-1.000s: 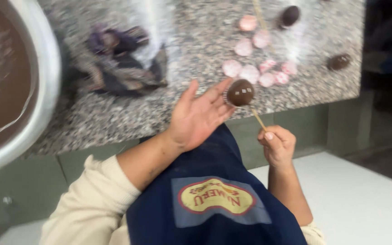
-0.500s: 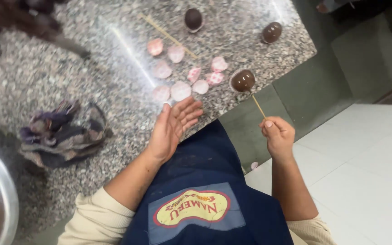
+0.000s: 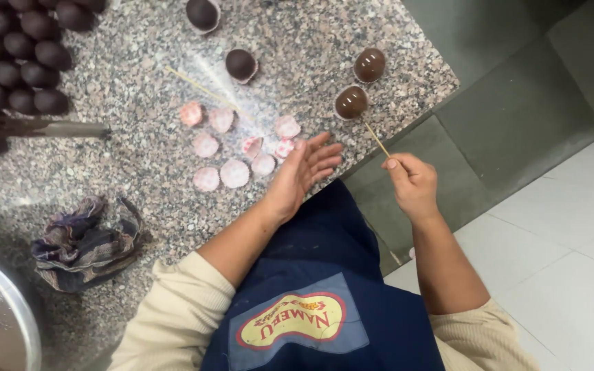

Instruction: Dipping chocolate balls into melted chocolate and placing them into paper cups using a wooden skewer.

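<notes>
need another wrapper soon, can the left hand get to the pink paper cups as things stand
Probably yes: the left hand is open and empty, its fingertips right beside the nearest pink paper cups on the counter, with nothing between them.

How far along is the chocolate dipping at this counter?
Done: three coated balls sit in paper cups on the granite counter, e.g. one at. In hand: the right hand pinches a skewer with a coated ball lowered near the edge; the left hand is open beside it. Left: about nine empty pink cups and a batch of dark balls, top left.
</notes>
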